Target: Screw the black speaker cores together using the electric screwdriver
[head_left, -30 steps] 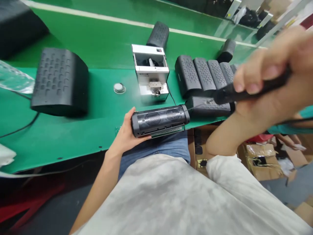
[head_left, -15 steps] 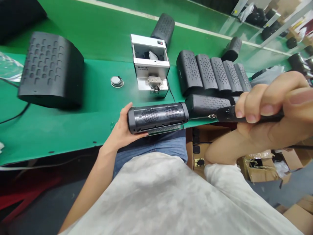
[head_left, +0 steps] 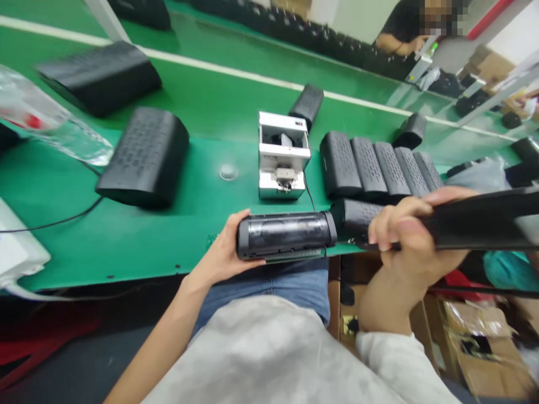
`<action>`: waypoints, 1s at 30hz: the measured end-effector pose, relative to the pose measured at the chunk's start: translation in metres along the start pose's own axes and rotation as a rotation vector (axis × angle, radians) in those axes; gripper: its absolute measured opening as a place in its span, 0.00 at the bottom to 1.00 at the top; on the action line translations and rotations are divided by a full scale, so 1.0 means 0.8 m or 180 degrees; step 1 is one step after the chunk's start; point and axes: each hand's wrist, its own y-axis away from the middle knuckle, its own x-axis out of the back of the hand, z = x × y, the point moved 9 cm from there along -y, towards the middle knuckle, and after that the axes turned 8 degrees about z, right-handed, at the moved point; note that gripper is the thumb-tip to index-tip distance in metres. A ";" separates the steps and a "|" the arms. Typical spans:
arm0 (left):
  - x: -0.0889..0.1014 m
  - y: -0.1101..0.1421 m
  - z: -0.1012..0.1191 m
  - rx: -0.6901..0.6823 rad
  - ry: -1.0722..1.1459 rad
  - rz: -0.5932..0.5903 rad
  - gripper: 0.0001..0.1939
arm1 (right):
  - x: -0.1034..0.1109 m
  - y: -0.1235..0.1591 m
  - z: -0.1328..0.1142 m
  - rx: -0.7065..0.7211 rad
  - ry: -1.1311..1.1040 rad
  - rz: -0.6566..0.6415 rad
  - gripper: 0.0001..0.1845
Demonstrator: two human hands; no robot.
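Cylindrical speaker body (head_left: 286, 235), black with a mesh-covered face, held level at the front edge of the green counter (head_left: 177, 196), above the person's denim-clad lap (head_left: 261, 292). Left hand (head_left: 219, 249) cradles it from below. Right hand (head_left: 404, 233) is closed around the blurred black handle of an electric screwdriver (head_left: 484, 219), its tip beside the speaker's right end. Touching that end lies one textured black speaker casing (head_left: 356, 216); five similar casings (head_left: 368, 165) stand in a row behind it. Also on the counter: two larger black casings (head_left: 143, 157), two short black cylinders (head_left: 306, 105), one white screw feeder (head_left: 284, 154), one small round disc (head_left: 228, 172), and one clear plastic bag (head_left: 42, 118). Beyond a white stripe (head_left: 252, 81), a co-worker's arm (head_left: 396, 40) shows; cardboard boxes (head_left: 480, 348) sit lower right.
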 end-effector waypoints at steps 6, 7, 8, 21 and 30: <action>0.013 0.004 0.013 -0.0007 -0.0063 0.0135 0.56 | 0.006 0.022 0.026 0.0055 -0.0468 -0.0296 0.16; 0.015 0.005 0.015 -0.0018 -0.0069 0.0146 0.55 | 0.008 0.025 0.028 0.0003 -0.0467 -0.0268 0.16; 0.017 0.005 0.016 -0.0016 -0.0084 0.0151 0.55 | 0.010 0.027 0.028 -0.0025 -0.0468 -0.0255 0.15; 0.020 0.011 -0.016 0.0328 -0.0118 0.0219 0.52 | -0.002 0.028 0.037 0.0021 -0.0434 -0.0369 0.10; 0.026 -0.010 0.007 0.0388 -0.0062 0.0061 0.55 | 0.009 -0.005 -0.027 0.0157 -0.0785 -0.0606 0.14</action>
